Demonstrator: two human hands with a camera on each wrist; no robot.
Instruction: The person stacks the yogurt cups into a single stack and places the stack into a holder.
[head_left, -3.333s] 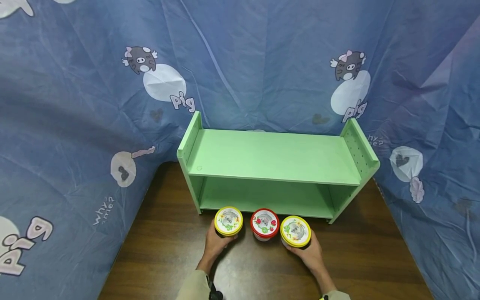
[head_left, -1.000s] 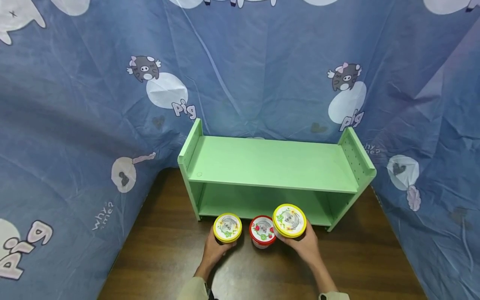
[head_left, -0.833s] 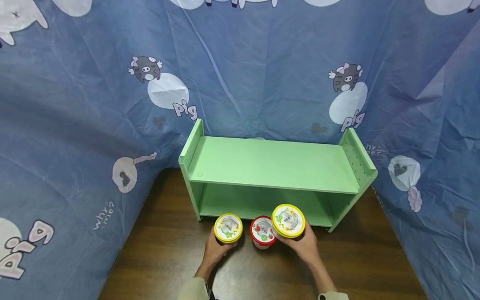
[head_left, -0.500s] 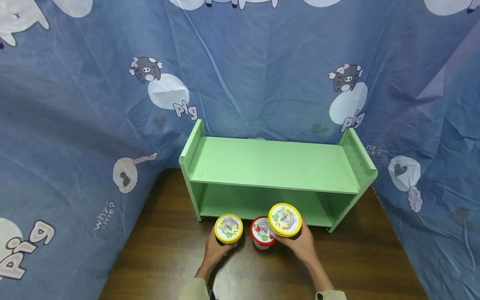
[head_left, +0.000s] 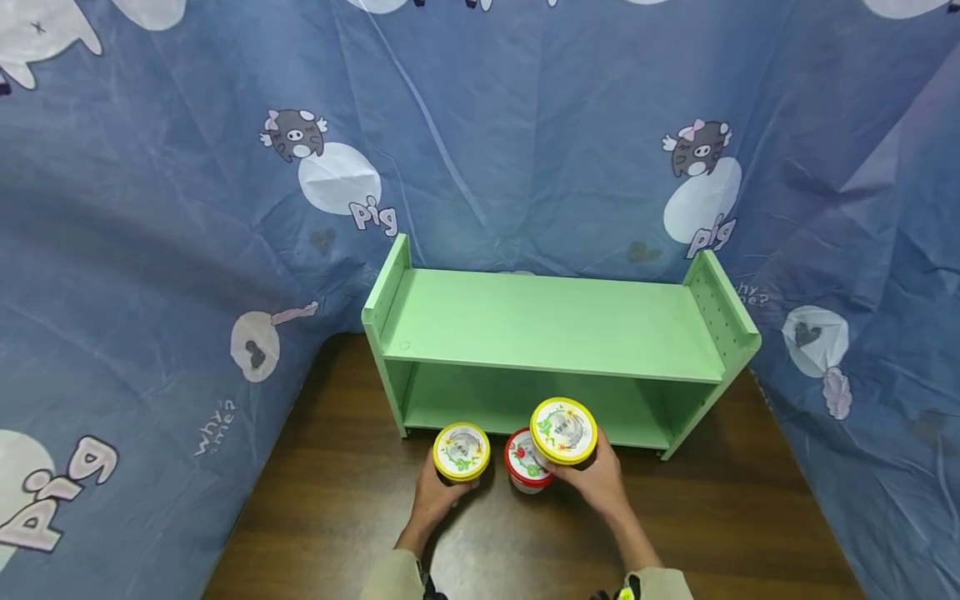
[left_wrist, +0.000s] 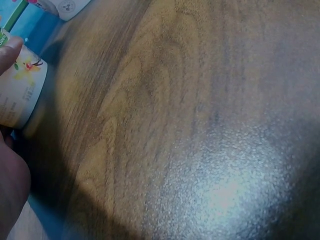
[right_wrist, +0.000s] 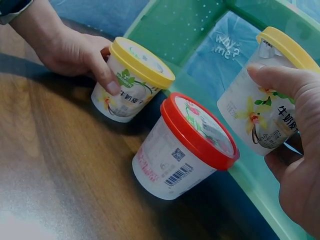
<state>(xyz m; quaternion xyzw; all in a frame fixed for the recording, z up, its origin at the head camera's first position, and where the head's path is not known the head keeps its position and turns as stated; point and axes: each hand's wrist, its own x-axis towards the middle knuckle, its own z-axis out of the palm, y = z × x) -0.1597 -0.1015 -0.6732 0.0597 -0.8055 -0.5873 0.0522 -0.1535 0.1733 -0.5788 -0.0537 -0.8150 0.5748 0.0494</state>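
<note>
Head view. Lower centre of the frame: the right hand point(head_left: 600, 483) grips a yellow-lidded cup point(head_left: 564, 431), raised clear of the wooden table point(head_left: 337, 500) and overlapping the red-lidded cup point(head_left: 525, 460) beneath it. The left hand point(head_left: 435, 500) wraps the second yellow-lidded cup point(head_left: 462, 452), which stands on the table. Behind them, at mid-frame, stands a green two-tier shelf point(head_left: 555, 325) with perforated side panels; a printed blue cloth point(head_left: 150, 208) fills the rest. Judged step: the right-hand cup is lifted and in transit; the next move appears to call for carrying it level and clearing the red lid.

Left wrist view. At the left edge, fingers point(left_wrist: 10, 47) lie curled round the cup's tapered white wall point(left_wrist: 20, 92), printed with flowers. The table surface is glossy, dark-grained wood veneer.

Right wrist view. At the right edge, thumb and fingers point(right_wrist: 280, 80) clamp the raised cup point(right_wrist: 260, 107), off the table. All three cups are tapered, thin-walled tubs with snap-on plastic lids; the red one point(right_wrist: 185, 147) carries a barcode and stands untouched at centre.
</note>
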